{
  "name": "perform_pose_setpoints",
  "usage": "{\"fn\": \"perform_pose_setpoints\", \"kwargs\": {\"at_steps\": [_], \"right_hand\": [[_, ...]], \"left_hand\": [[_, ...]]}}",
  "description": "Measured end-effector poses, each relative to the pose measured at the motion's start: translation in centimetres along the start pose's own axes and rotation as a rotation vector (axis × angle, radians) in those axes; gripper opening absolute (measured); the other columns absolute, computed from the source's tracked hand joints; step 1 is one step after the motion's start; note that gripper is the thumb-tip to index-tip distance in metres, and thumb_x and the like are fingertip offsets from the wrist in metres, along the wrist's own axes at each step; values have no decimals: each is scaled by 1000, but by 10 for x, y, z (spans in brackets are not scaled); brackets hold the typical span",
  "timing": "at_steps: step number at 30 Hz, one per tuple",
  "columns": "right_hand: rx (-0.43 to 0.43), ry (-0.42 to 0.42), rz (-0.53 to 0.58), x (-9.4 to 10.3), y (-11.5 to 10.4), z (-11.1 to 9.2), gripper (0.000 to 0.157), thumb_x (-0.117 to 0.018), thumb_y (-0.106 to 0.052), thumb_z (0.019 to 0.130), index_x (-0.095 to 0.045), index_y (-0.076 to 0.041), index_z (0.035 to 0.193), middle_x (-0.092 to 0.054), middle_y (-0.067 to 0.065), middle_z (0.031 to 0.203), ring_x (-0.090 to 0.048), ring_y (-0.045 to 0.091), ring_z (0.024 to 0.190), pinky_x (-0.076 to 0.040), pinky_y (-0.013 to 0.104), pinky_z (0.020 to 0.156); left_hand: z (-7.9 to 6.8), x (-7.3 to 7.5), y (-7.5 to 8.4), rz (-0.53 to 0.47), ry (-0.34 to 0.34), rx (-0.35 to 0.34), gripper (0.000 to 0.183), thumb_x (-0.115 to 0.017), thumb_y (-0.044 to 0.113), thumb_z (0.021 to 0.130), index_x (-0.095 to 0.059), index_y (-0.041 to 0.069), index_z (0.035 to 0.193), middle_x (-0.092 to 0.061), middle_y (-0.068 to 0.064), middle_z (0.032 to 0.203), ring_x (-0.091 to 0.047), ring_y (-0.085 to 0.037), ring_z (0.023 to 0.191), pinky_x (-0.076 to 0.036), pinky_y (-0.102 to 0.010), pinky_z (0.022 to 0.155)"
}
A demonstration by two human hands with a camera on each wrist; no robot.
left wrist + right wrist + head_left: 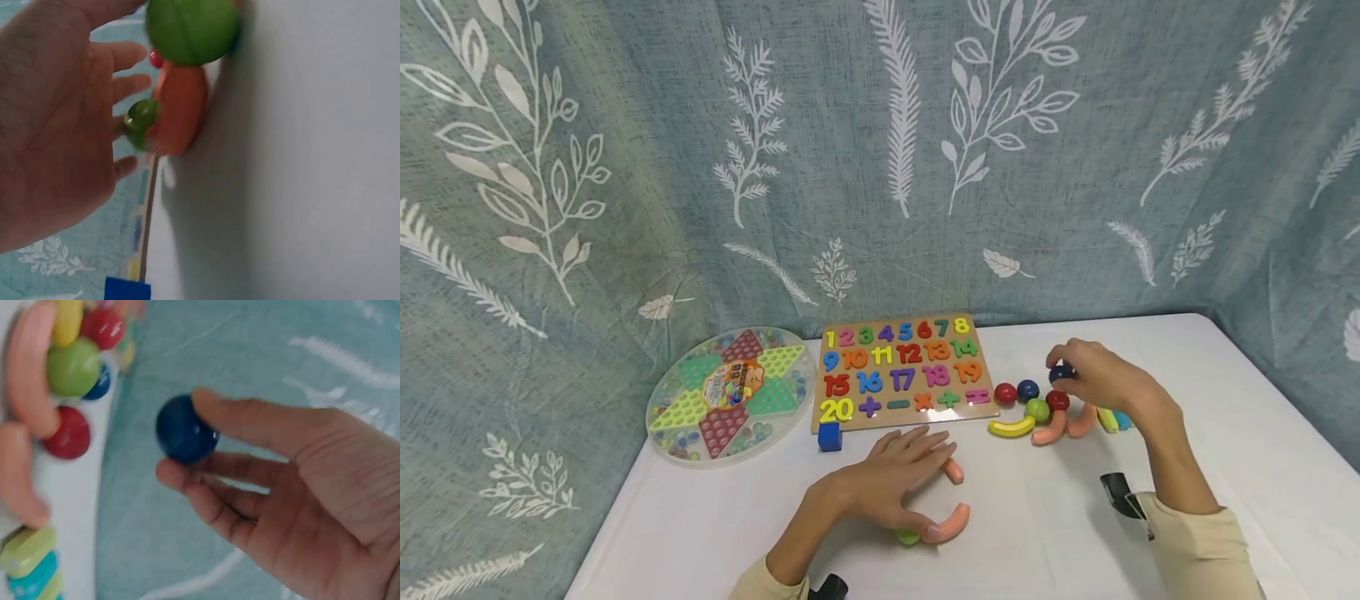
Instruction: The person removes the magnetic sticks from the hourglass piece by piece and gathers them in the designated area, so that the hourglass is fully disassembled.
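Note:
My right hand [1097, 377] pinches a dark blue ball [185, 429] between thumb and fingertips, lifted off the table. Below it lie a red ball [1057, 401], a green ball [1037, 409], a second blue ball [1027, 390] and another red ball [1004, 394]. Two salmon-pink curved pieces [1051, 428] and a yellow curved piece [1011, 427] sit close by. With fingers spread, my left hand [883, 483] is over a green ball [907, 537] and a curved pink piece [953, 525], its thumb near both. Another pink piece [953, 471] shows past its fingertips, partly hidden.
A wooden number board [904, 375] lies at the back, with a blue cube [830, 437] by its front left corner. To its left is a round star-pattern marble game board [730, 396]. Yellow-green and blue pieces [1114, 419] lie beneath my right wrist. A patterned curtain [865, 167] hangs behind.

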State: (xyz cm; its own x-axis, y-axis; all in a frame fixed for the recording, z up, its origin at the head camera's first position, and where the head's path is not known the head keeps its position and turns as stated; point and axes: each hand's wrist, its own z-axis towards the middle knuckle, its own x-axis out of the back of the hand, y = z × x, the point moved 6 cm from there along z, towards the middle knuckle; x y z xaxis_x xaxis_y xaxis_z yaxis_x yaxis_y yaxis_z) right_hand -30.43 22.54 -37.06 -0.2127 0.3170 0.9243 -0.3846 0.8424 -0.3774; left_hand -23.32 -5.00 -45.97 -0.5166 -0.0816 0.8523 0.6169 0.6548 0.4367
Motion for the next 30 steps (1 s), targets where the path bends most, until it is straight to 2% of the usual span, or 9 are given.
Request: {"fn": "perform_pose_setpoints", "kwargs": {"at_steps": [3,7,10,24,30], "right_hand": [[-69,-8,-35,-2,17,0,29,-75,1,91,-68,7,118,-69,20,103,-66,26,91,-62,49,87],[-169,-111,-24,-12,33,1,33,-76,0,90,-67,6,120,-71,22,108,-66,29,94,-60,53,92],[-212,-174,-10,-18,39,1,36,-77,-2,89,-66,7,122,-72,25,114,-67,30,97,-60,55,94],[-236,-188,-10,-26,44,4,36,-77,-1,85,-67,5,119,-70,23,110,-64,29,93,-59,56,93],[-243,-222,18,-31,48,5,36,-77,-5,87,-67,3,120,-69,22,110,-63,28,93,-59,56,91]], "left_hand": [[-5,5,-4,-8,-1,17,102,-75,55,91,-18,22,169,-12,-2,179,-6,-29,167,-10,-62,133],[-9,7,-7,-47,-31,32,104,-79,49,89,-19,18,168,-16,-5,178,-11,-28,166,-13,-61,133],[-9,6,-7,-67,-50,36,105,-81,48,87,-20,18,168,-17,-4,178,-12,-27,166,-14,-60,133],[-9,6,-9,-98,-37,53,110,-84,50,84,-20,20,168,-16,-2,178,-15,-25,165,-20,-58,133],[-8,6,-10,-113,-38,62,110,-84,50,84,-19,21,168,-14,-1,178,-16,-26,165,-21,-58,132]]}}
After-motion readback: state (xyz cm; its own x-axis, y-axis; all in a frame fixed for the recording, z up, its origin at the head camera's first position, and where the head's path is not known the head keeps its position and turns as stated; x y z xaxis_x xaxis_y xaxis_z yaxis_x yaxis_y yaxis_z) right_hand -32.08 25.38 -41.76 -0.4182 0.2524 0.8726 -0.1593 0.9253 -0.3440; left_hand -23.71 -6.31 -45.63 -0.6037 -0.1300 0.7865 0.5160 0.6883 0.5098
